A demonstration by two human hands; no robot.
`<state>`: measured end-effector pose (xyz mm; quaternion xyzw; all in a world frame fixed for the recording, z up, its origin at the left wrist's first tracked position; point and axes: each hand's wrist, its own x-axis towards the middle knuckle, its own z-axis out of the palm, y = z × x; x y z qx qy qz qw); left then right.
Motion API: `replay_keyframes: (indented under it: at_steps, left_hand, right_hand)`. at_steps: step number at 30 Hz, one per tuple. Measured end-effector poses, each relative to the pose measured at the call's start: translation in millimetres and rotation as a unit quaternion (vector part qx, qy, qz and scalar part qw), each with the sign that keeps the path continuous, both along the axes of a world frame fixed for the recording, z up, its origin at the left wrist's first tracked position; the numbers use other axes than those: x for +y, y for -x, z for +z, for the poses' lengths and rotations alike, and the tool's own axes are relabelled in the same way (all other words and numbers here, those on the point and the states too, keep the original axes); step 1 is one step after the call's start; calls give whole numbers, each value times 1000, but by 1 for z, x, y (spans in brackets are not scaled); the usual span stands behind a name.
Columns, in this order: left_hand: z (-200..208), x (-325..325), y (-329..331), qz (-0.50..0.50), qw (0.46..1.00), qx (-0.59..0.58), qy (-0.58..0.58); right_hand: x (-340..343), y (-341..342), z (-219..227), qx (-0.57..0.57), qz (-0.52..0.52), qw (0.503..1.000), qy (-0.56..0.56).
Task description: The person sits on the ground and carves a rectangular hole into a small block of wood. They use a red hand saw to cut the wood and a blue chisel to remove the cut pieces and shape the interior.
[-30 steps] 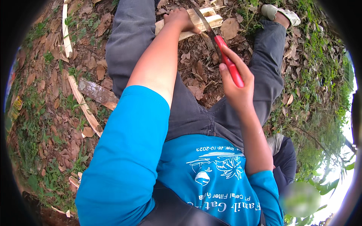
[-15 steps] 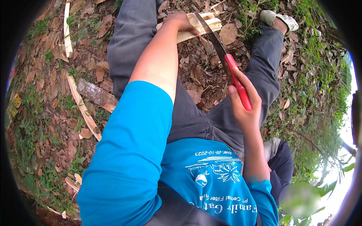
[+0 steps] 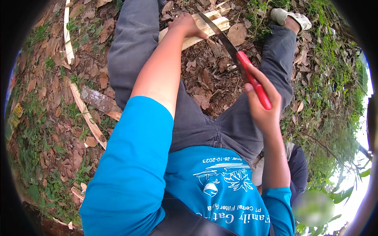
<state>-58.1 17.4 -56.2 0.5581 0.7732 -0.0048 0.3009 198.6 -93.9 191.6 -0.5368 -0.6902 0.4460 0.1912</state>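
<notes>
We see a length of pale, notched wood [image 3: 222, 23] toward the far edge of the ground [image 3: 201, 84] in view, just beside the left trouser leg [image 3: 132, 51]. Whether the ground or that leg bears its hidden end, we cannot tell. Our left hand [image 3: 184, 26] clasps it, fingers over the far side and thumb stretched along the near edge, seemingly to keep the piece from sliding or rolling.

Our right hand [image 3: 262, 113] is curled round the handle of a saw [image 3: 243, 59], forefinger and thumb lying along the red grip, probably to steer the blade. The dark blade slants across the wood near its right-hand end, well clear of the left fingertips but not far from the thumb; we cannot tell whether it touches. The right trouser leg [image 3: 275, 59] is spread aside, which appears to leave the right arm room.

Toward the left edge of the ground lie thin wood strips [image 3: 84, 106] and a bark-covered slab [image 3: 100, 98] among dry leaves. The blue shirt [image 3: 232, 157] bears white lettering, upside down to us, with a line drawing of a palm. On the saw we make out no label.
</notes>
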Motion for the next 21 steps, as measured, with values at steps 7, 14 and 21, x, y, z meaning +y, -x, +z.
replay_keyframes:
  at_steps: [7,14,21]
  left_hand:
    - [19,-19,-35,18,989,126,-73]
    - [19,-18,-7,-9,988,82,-128]
    - [9,-27,-18,-23,973,135,-186]
  right_hand:
    - [-14,13,-7,40,-48,998,31]
    - [1,9,-28,52,-12,998,16]
    - [-6,1,-19,51,-29,998,23]
